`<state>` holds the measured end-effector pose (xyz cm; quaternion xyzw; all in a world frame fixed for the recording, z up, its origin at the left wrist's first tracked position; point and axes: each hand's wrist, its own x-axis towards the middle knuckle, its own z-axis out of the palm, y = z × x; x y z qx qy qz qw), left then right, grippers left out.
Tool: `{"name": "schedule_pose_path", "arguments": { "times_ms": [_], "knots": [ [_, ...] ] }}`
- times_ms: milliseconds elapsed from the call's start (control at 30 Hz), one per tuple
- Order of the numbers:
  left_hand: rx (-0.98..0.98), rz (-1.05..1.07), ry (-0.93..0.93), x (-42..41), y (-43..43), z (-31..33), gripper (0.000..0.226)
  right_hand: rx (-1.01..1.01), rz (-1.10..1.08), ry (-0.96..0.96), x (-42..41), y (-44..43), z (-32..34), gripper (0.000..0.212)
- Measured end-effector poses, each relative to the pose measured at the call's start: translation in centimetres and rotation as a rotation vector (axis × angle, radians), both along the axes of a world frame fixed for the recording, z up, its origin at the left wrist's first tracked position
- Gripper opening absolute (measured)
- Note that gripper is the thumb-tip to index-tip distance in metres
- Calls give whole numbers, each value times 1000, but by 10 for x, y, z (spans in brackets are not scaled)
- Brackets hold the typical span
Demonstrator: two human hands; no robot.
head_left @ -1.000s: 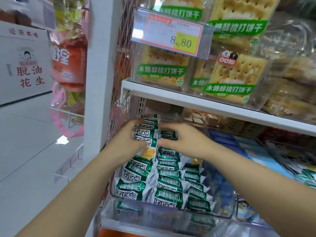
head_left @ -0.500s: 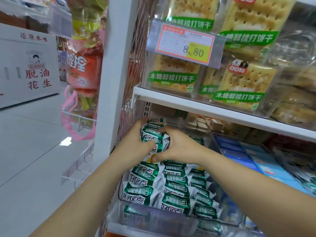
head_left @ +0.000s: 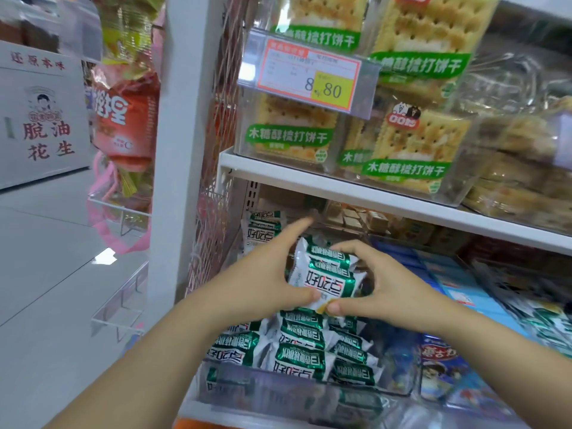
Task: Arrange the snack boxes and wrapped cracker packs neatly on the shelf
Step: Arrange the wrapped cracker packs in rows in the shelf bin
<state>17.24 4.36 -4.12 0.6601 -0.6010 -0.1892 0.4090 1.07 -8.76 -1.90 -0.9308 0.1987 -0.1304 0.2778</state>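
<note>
Arranging is judged partly done: a bundle of wrapped cracker packs [head_left: 325,274] is pinched from both sides between the left hand [head_left: 272,283] and right hand [head_left: 382,294], just above the clear bin [head_left: 278,394]. The front rows [head_left: 297,345] are laid evenly; the bundle and rear stack [head_left: 264,226] apparently remain to be squared.

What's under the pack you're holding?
More green packs lie in rows in the clear bin below it. The held pack, the left hand and the right hand cover whatever sits directly beneath.
</note>
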Motion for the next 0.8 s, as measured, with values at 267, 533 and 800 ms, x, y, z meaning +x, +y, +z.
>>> {"name": "schedule_pose_path", "arguments": {
  "times_ms": [267, 533, 800],
  "knots": [
    [-41, -44, -85, -25, -18, -8, 95, -337, 20, 133, -19, 2, 15, 73],
    [-76, 19, -242, -22, -22, -6, 79, -396, -51, 133, -26, -23, 17, 65],
    [-120, 317, -141, 25, -7, -10, 45, -492, -52, 490, -3, -51, 0, 75]
  ]
}}
